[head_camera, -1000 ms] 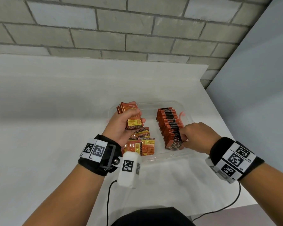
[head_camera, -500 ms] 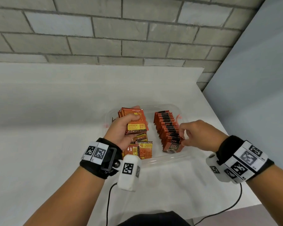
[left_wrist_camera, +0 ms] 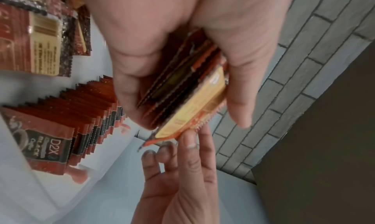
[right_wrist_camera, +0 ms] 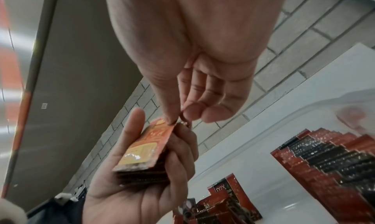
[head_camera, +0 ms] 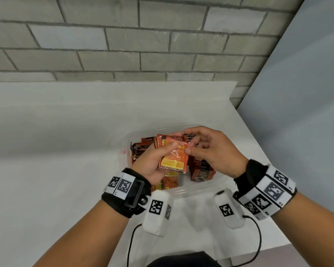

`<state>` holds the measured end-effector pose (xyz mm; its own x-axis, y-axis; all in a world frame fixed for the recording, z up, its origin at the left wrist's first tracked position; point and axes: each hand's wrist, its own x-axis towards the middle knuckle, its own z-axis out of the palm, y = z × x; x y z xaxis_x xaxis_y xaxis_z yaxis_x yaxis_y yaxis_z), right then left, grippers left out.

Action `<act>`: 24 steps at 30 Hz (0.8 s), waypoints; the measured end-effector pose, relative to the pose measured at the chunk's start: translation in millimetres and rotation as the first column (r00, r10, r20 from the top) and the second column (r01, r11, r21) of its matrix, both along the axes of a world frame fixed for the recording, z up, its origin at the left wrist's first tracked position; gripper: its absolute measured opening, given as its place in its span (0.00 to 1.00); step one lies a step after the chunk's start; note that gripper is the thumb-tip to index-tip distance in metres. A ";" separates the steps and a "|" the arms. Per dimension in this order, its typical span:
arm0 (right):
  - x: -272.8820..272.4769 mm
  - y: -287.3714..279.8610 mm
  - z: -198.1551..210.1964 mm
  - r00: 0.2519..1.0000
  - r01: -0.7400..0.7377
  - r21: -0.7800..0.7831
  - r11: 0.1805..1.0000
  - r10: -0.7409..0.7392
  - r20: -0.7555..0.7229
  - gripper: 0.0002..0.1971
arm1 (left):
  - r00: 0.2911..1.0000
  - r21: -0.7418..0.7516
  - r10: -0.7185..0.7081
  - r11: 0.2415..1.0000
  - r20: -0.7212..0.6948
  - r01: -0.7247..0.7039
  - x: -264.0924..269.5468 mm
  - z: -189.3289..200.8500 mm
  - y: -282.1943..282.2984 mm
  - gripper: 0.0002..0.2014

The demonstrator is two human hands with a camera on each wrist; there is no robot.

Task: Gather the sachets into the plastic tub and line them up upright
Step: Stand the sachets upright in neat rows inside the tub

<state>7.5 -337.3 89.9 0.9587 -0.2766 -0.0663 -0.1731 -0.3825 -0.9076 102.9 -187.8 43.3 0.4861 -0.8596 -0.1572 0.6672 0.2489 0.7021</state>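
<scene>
Your left hand (head_camera: 152,162) has its grip curled round a small stack of sachets (head_camera: 173,157), thumb across the face and fingers behind, held above the plastic tub (head_camera: 193,190). The front sachet of that stack is orange-red with a yellow label panel near its lower edge and a crimped, saw-toothed seal; the ones behind it look darker in the left wrist view (left_wrist_camera: 178,86). Your right hand (head_camera: 213,153) has its grip closed in a pinch, thumb and forefinger on the upper corner of the front sachet, while the other fingers hang loosely curled; the right wrist view (right_wrist_camera: 174,121) shows the pinch on the corner clearly. Inside the clear tub, on its right side, a row of sachets (head_camera: 201,171) stands upright, packed face to face, red with black bands and "D2X" printed on the nearest one. On the tub's left side more loose sachets (head_camera: 141,149) lie flat or lean at angles, partly hidden behind your left hand. The tub sits on a white tabletop (head_camera: 56,141), near its right edge and just ahead of your wrists. A grey brick wall (head_camera: 123,45) runs behind the tabletop, and a plain pale panel (head_camera: 307,112) stands at the right. Both wrists wear black bands with white marker tags, and thin black cables trail from them toward you.
</scene>
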 end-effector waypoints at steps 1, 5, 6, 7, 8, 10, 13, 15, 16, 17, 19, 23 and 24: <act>0.7 0.1 1.0 1.000 0.008 0.003 1.000 -0.008 0.013 0.16 | 1.000 0.011 0.010 1.000 -0.016 -0.009 0.8 -1.7 2.2 0.31; 4.0 -0.3 6.9 0.972 0.150 -0.064 0.987 -0.135 0.193 0.09 | 0.986 0.065 0.129 0.990 -0.101 -0.123 1.9 -3.8 7.3 0.21; 4.1 0.8 8.8 0.951 0.196 -0.106 0.975 -0.163 0.262 0.10 | 0.978 0.069 0.168 0.985 -0.127 -0.160 2.1 -3.8 7.7 0.21; 3.2 3.5 10.5 0.934 0.218 -0.165 0.962 -0.157 0.320 0.10 | 0.969 0.067 0.198 0.979 -0.146 -0.190 1.8 -3.4 7.9 0.22; 1.9 7.3 11.4 0.928 0.209 -0.247 0.946 -0.112 0.356 0.09 | 0.964 0.059 0.215 0.976 -0.155 -0.208 1.2 -2.3 7.8 0.24; -0.9 14.2 6.4 0.945 0.104 -0.434 0.895 0.047 0.323 0.06 | 0.965 0.034 0.214 0.977 -0.154 -0.211 0.2 -0.9 6.9 0.25; -4.2 16.6 -2.4 0.974 -0.119 -0.532 0.838 0.203 0.101 0.05 | 0.970 0.003 0.193 0.981 -0.151 -0.194 1.6 -1.3 6.4 0.22; -4.2 11.6 -1.0 0.974 -0.157 -0.477 0.865 0.216 0.072 0.07 | 0.974 0.002 0.180 0.983 -0.140 -0.181 2.1 -0.7 7.6 0.24; -4.1 8.9 0.9 0.978 -0.128 -0.448 0.885 0.186 0.089 0.08 | 0.976 0.006 0.179 0.984 -0.125 -0.180 1.8 -0.1 8.2 0.24; -3.6 6.2 2.6 0.984 -0.082 -0.434 0.897 0.142 0.106 0.08 | 0.979 0.011 0.176 0.984 -0.107 -0.176 1.3 0.1 8.8 0.24; -1.9 3.0 4.1 0.990 -0.011 -0.449 0.894 0.074 0.123 0.10 | 0.984 0.020 0.163 0.987 -0.077 -0.162 -0.8 3.4 8.6 0.20; 2.1 6.8 3.1 1.000 -0.005 -0.370 0.929 0.016 0.025 0.16 | 0.985 0.019 0.164 0.986 -0.049 -0.163 -5.3 7.9 5.3 0.19; 3.0 8.1 3.5 1.000 0.007 -0.314 0.949 -0.011 -0.012 0.16 | 0.984 0.021 0.172 0.985 -0.047 -0.171 -6.6 9.6 4.9 0.19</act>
